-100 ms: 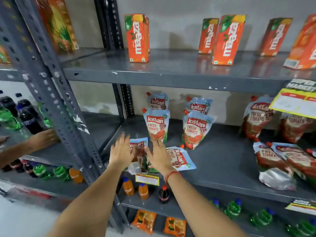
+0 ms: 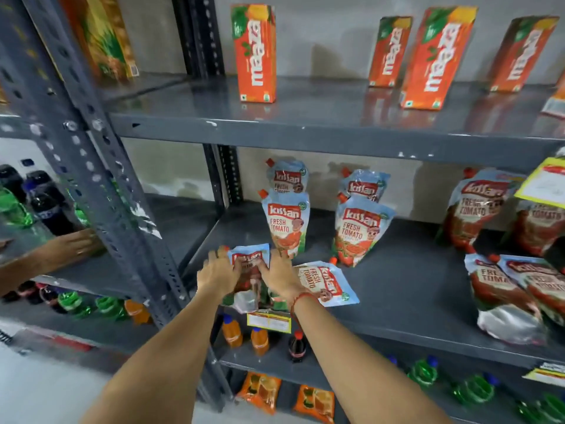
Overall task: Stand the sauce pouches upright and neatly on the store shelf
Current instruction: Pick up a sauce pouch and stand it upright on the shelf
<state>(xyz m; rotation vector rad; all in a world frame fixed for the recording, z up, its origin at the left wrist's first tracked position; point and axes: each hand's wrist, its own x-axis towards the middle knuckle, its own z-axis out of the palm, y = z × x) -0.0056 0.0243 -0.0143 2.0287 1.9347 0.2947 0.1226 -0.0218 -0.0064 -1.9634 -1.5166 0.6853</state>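
With left hand (image 2: 217, 272) and right hand (image 2: 279, 275) pinching the front pouch (image 2: 249, 264) at the shelf (image 2: 412, 301) edge, tip upright, flatten base, align beneath standing pouches (image 2: 287, 224).

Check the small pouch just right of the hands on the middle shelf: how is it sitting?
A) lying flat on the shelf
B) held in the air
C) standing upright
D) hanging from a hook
A: the pouch lies flat on the shelf, label up, right beside the right hand.
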